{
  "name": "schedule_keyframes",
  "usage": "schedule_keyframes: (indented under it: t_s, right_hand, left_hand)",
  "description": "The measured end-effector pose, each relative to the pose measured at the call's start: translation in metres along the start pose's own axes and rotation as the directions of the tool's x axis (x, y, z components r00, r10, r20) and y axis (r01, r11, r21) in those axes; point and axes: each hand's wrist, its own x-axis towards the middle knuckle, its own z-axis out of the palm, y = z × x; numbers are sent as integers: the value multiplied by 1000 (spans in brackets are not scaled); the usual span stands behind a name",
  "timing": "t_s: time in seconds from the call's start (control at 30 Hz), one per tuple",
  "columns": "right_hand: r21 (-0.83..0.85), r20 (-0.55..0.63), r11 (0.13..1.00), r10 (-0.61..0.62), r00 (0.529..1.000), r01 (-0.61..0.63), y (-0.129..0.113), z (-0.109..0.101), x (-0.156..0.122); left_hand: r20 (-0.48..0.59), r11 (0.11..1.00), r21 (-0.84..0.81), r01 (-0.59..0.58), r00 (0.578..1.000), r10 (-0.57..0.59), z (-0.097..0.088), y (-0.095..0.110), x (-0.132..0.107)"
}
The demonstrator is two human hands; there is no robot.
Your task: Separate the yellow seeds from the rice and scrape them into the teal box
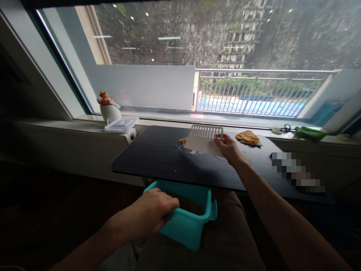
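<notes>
My left hand is closed over the near-left rim of a teal plastic bin, which holds brown granules and sits at my lap below the table edge. Over the dark table my right hand grips the right end of a flat white plastic piece with a row of slots. Around and under that piece lie scattered white grains, and a small heap of yellow-orange kernels shows at its left edge. Whether the piece touches the table I cannot tell.
The dark table stands against the windowsill. A folded yellow cloth lies at its back right, near a pixelated item. A clear plastic lid and white-orange figurine stand left; scissors and green cloth lie right.
</notes>
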Motion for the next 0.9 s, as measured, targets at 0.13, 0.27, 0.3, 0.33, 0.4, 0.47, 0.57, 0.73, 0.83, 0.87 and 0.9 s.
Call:
schedule_keyframes:
  t_s: [0.13,0.27,0.3,0.33,0.4,0.47,0.57,0.73,0.83,0.87,0.9]
  right_hand:
    - [21,48,1000,-11,999,10,2,23,-4]
    - [43,116,999,-18,993,13,2,46,-14]
    - [46,132,999,-22,991,16,2,50,-17]
    - [48,149,999,-28,988,21,2,55,-20]
    - [53,180,998,-40,983,31,0,61,-27]
    - [57,209,998,-50,977,38,-4,63,-34]
    - [70,258,997,-60,964,43,-11,60,-46]
    - [104,261,993,-78,962,52,-20,55,-61]
    - [119,256,991,-92,962,63,-19,68,-66]
    - [124,271,990,-95,958,63,-19,75,-68]
    - [130,291,990,-98,952,62,-19,83,-71]
  left_hand:
    - [-44,1000,-5,23,999,-23,10,-10,-13]
    - [-104,998,2,69,992,-69,21,-19,-29]
    - [-122,997,7,81,989,-79,24,-22,-32]
    - [-140,996,16,91,986,-88,28,-24,-35]
    - [-185,993,46,110,978,-100,35,-29,-39]
    - [-248,988,91,124,964,-98,43,-34,-42]
    - [-354,978,153,144,931,-82,53,-41,-45]
    - [-445,968,189,167,893,-67,63,-49,-48]
    - [-455,965,186,184,887,-81,66,-51,-52]
    - [-460,964,183,191,884,-88,67,-52,-54]
    - [-466,963,181,200,879,-95,68,-53,-56]
